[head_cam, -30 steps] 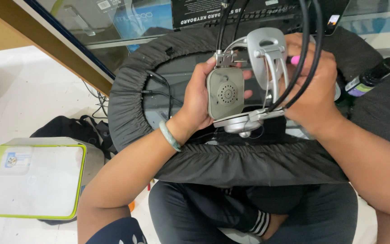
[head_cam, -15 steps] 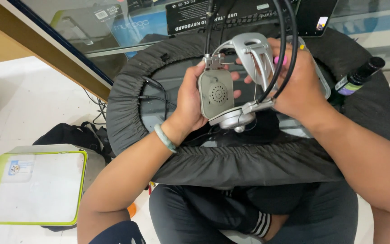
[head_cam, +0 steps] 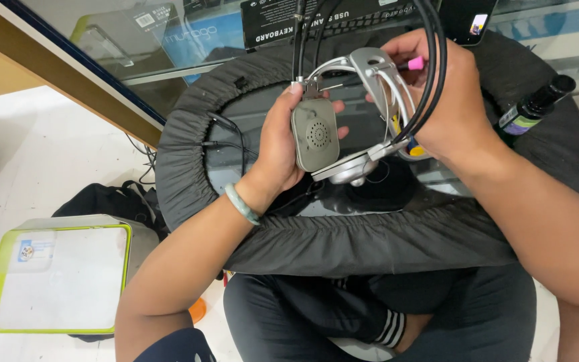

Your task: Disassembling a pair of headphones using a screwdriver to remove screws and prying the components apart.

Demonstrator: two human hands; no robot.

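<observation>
White floor tiles [head_cam: 28,154] spread beneath a round glass-topped table with a black fabric rim [head_cam: 343,245], set against a glass display case [head_cam: 135,47]. A green-edged white box [head_cam: 55,278] lies on the floor at left, a black bag [head_cam: 102,198] beside it. A dark bottle [head_cam: 534,107] rests on the rim at right. Above the table, the left hand [head_cam: 279,144] wraps its fingers around one grey earcup of a silver headset [head_cam: 316,134], thumb behind. The right hand [head_cam: 457,110] grips the headband and looped black cables [head_cam: 430,74], fingers curled closed around them.
</observation>
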